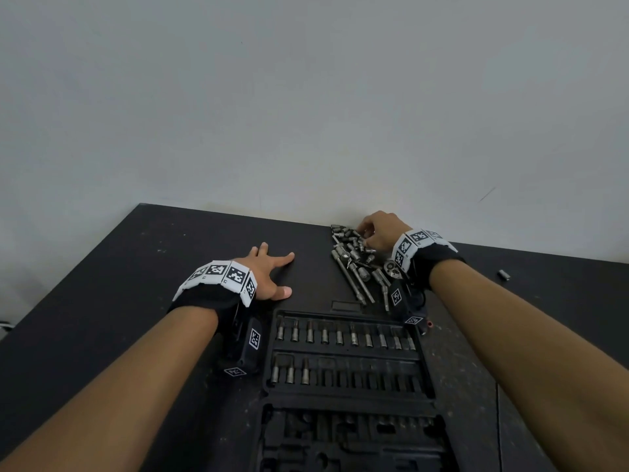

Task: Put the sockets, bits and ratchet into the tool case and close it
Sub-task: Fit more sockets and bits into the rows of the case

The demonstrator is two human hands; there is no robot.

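The black tool case (429,379) lies open on the dark table in front of me. Its top row holds several bit sockets (340,335); the second row holds three at its left end. Behind the case lies a pile of loose sockets and bits (350,243), with long extension bars (354,281) and the ratchet head (393,269). My right hand (377,231) is curled over the far end of the pile, fingertips among the sockets; whether it pinches one I cannot tell. My left hand (269,272) rests flat on the table, fingers spread, left of the pile.
A single small socket (503,275) lies apart on the table at the right. The table (136,267) butts against a pale wall at the back, and its left edge runs diagonally. Both wrists wear bands with black-and-white markers.
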